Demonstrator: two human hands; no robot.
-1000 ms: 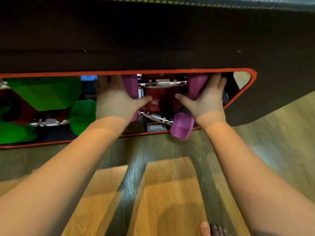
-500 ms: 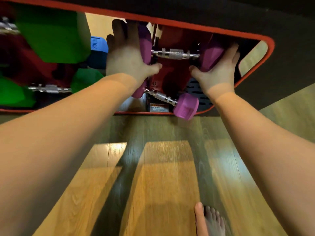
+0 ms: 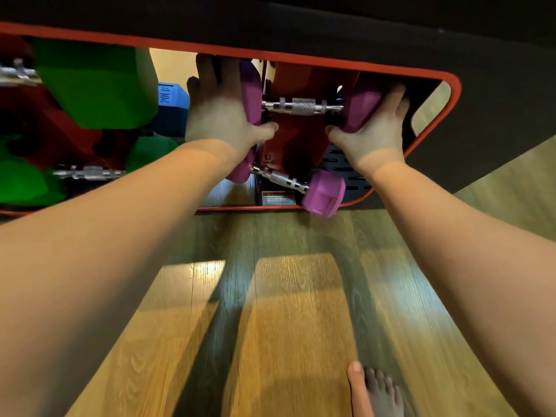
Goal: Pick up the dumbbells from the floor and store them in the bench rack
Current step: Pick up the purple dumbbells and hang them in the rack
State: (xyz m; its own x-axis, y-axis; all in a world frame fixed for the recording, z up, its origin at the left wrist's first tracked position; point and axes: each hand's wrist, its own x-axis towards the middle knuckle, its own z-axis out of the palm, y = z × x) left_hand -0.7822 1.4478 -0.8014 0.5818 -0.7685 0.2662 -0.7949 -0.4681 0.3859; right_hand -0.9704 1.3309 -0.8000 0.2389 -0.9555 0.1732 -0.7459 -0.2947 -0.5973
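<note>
Inside the red-rimmed bench rack (image 3: 331, 65), far left: green dumbbells (image 3: 93, 82), then a blue dumbbell (image 3: 171, 108). Left hand (image 3: 219, 115) cups the left head of the upper purple dumbbell (image 3: 302, 106), fingers (image 3: 210, 73) extended over it. Right hand (image 3: 376, 130) cups its right head, fingers wrapped. Lower purple dumbbell (image 3: 322, 194) rests below at the rack's front edge. Wooden floor (image 3: 285, 311); bare foot (image 3: 376, 392) at lower right.
</note>
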